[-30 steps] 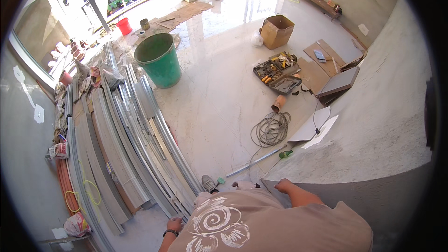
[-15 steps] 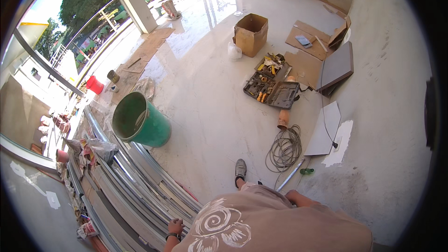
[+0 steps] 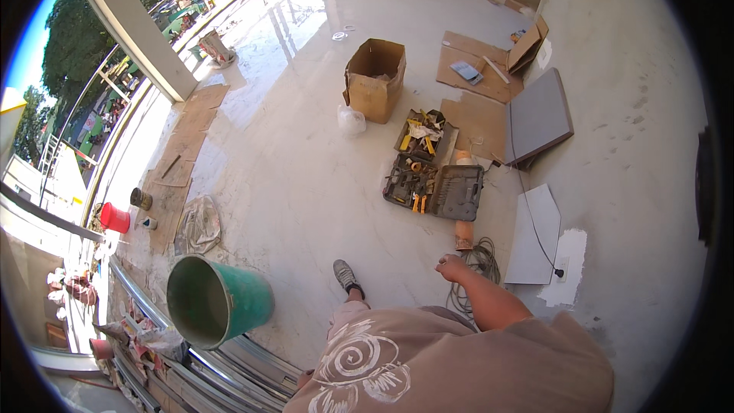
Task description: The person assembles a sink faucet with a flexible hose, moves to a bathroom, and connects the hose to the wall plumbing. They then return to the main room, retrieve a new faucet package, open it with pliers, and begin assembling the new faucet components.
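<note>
My right hand [image 3: 453, 268] is out in front of me, above the coiled grey cable [image 3: 483, 260] on the floor. Its fingers are curled closed; whatever they may hold is too small to make out. Only a sliver of my left hand [image 3: 305, 377] shows beside my shirt, and its fingers are hidden. Near it lie long metal profiles [image 3: 256, 359]. Ahead of the right hand sits an open black tool case [image 3: 459, 191], with an orange-brown cylinder [image 3: 464, 235] at its near side. Next to the case is a tray of yellow-handled tools [image 3: 420, 138].
A green bucket [image 3: 248, 302] stands on the left by the profiles. Farther off are an open cardboard box [image 3: 375, 92] and a clear plastic bag [image 3: 352, 120]. Grey panels [image 3: 541, 118] lean along the right wall, with a black cord [image 3: 533, 226] hanging across. A red bucket [image 3: 115, 217] is far left.
My right arm has swung forward from beside my body. The left hand has slipped mostly out of sight behind the shirt. The tool case and bucket now appear lower in view.
</note>
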{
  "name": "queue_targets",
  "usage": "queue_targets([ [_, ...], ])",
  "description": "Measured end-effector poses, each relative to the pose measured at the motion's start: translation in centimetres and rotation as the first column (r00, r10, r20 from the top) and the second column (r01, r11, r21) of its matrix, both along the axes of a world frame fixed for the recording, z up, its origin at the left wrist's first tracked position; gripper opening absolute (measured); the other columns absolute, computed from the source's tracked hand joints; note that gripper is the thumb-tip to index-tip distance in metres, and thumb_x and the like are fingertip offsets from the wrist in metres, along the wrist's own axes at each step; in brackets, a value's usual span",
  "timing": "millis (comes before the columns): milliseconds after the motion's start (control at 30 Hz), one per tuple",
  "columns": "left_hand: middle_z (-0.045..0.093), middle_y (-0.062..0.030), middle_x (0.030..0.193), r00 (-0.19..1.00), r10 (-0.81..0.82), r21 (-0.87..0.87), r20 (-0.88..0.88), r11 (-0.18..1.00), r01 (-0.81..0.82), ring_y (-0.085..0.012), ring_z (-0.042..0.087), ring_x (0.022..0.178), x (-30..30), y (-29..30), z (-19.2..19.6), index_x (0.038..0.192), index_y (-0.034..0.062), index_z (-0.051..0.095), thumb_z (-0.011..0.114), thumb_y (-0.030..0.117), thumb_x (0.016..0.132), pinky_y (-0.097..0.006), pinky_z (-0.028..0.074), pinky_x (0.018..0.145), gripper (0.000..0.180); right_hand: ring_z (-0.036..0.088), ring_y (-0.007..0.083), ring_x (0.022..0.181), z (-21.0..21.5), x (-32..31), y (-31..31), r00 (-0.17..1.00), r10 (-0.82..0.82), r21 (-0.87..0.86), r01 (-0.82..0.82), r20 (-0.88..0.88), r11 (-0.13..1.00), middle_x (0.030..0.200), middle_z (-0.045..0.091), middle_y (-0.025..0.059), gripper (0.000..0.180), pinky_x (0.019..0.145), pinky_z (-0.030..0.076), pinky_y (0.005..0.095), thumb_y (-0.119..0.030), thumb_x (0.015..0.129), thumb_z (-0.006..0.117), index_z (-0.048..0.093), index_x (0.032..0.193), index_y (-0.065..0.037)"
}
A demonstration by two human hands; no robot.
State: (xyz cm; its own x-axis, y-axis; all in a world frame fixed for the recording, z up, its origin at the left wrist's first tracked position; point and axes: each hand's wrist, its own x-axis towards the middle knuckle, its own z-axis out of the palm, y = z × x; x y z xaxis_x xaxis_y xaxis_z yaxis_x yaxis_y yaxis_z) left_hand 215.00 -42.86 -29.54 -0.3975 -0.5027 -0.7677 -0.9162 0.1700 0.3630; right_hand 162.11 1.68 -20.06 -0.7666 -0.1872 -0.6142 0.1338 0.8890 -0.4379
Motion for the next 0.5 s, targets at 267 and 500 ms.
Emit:
queue_targets([
  [267, 0.078, -0.0143, 0.106, 0.997, 0.060, 0.093, -0.043, 0.994, -0.056, -0.0259, 0.077, 0.087, -32.1, -24.1, 11.1, 0.129, -0.0040, 0.066, 0.075, 0.029, 0.092, -0.039, 0.059, 0.069, 0.050, 0.074, 0.0377, 0.097, -2.7, -4.7, -4.8, 0.925, 0.006, 0.284, -0.123, 0.379, 0.951, 0.103, 0.076, 0.0237, 0.047, 0.089, 0.058, 0.0448, -0.042, 0.094, 0.066, 0.079, 0.103, 0.002],
  [500, 0.074, -0.0135, 0.104, 0.965, 0.225, 0.113, -0.133, 0.971, -0.211, -0.0234, 0.074, 0.077, -58.3, -37.0, 13.7, 0.139, -0.0039, 0.056, 0.074, 0.022, 0.094, -0.035, 0.054, 0.055, 0.055, 0.073, 0.0310, 0.065, -4.3, -14.9, -13.6, 0.871, -0.290, 0.186, 0.233, 0.398, 0.955, 0.082, 0.075, 0.0194, 0.050, 0.070, 0.062, 0.0425, -0.042, 0.095, 0.067, 0.077, 0.089, 0.007],
])
